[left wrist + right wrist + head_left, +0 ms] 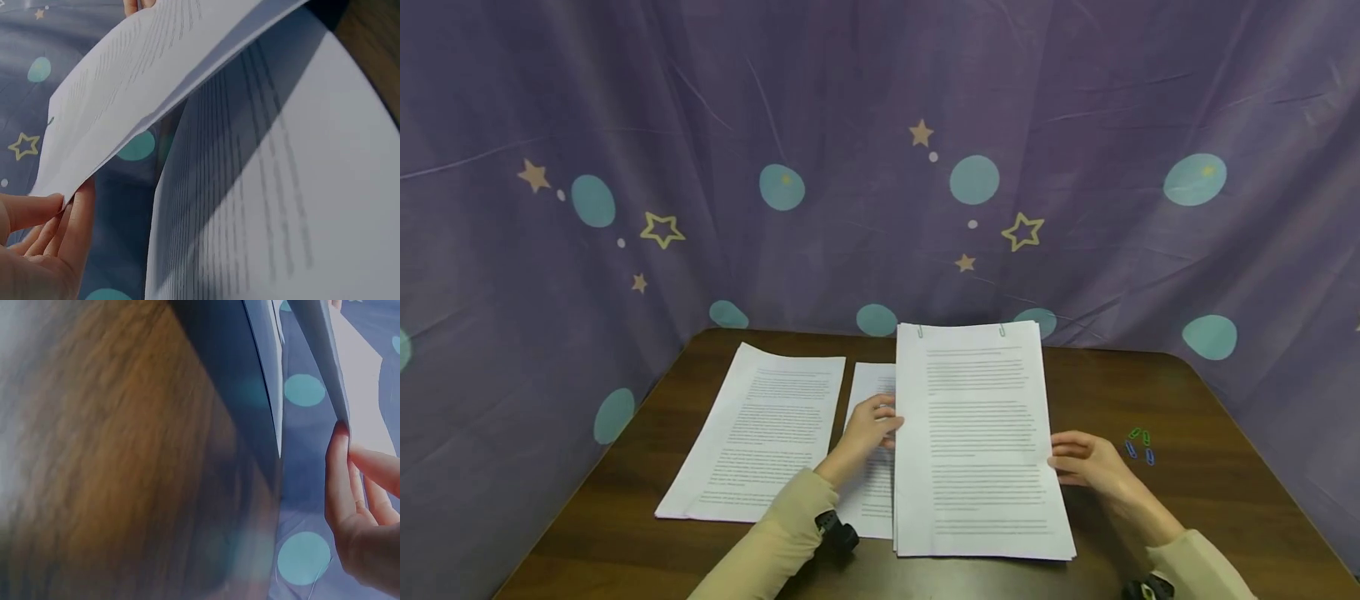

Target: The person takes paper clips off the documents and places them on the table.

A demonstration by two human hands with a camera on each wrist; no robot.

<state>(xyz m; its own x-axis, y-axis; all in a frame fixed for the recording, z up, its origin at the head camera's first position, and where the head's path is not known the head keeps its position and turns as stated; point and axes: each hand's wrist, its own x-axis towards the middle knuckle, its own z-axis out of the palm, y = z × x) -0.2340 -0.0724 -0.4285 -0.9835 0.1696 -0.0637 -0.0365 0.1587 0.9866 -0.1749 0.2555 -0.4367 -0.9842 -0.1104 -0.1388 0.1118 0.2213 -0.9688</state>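
Dark wood table (1112,383) under everything, and the left hand (867,423) and right hand (1093,462) are pinching opposite edges of a clipped paper stack (985,467), raised between them. Even pinches, both sides level: that should stop it slipping apart. White sheets, lines of dark print, edges slightly uneven, two greenish clips (1002,330) at its far end! Left of the left hand, printed pages (775,442); right of the right hand, loose clips (1150,456); beyond both, a starry curtain (865,108).
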